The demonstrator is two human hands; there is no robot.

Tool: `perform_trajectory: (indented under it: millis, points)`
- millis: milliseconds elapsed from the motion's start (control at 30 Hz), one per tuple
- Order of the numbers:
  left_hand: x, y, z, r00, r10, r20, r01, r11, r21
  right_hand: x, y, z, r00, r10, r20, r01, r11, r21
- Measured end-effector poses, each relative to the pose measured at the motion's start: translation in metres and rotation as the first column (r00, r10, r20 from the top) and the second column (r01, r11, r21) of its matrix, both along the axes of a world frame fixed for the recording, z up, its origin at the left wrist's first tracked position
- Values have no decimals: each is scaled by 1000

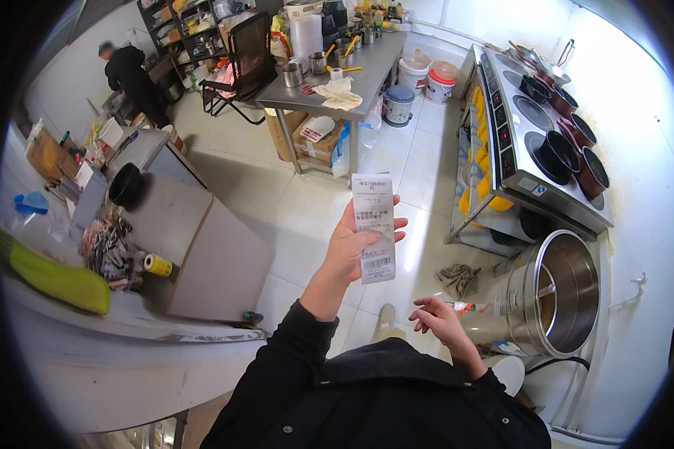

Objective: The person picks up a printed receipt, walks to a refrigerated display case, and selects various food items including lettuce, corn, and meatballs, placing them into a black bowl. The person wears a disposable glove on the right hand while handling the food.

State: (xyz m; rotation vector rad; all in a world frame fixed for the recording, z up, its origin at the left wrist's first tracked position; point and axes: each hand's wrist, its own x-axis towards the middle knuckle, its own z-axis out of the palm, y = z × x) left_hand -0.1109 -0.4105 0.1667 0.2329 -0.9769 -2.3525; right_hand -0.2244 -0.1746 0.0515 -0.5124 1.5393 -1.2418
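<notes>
A long white paper receipt (pixel 374 206) with black print and a barcode is upright in front of me. My left hand (pixel 344 253) grips it, the thumb lying across its front and the fingers behind, with fingertips showing past its right edge. Lower and to the right, my right hand (pixel 440 322) hangs in front of my body with its fingers loosely bent and apart, holding nothing. Nearest to that hand is a large steel pot (pixel 511 299) on the right.
An induction range (pixel 533 112) with several dark pots lines the right wall. A steel table (pixel 318 97) with cups and a cloth stands ahead. To the left is a counter (pixel 174 217) bearing a black bowl (pixel 126 185). A dark rag (pixel 458 280) lies on the floor; a person (pixel 131 78) stands far left.
</notes>
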Motion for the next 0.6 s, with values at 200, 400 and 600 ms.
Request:
perform_trajectory:
  millis: [200, 400, 600]
  points:
    - [-84, -50, 14, 1000, 30, -7, -30, 999, 24, -94, -60, 6, 988, 141, -61, -144, 988, -57]
    - [-163, -103, 20, 994, 53, -91, -56, 998, -33, -188, -128, 28, 956, 197, -218, -215, 974, -64]
    - [-211, -153, 15, 992, 29, -120, -24, 999, 49, -230, -209, 82, 738, -48, -673, -308, 863, -400]
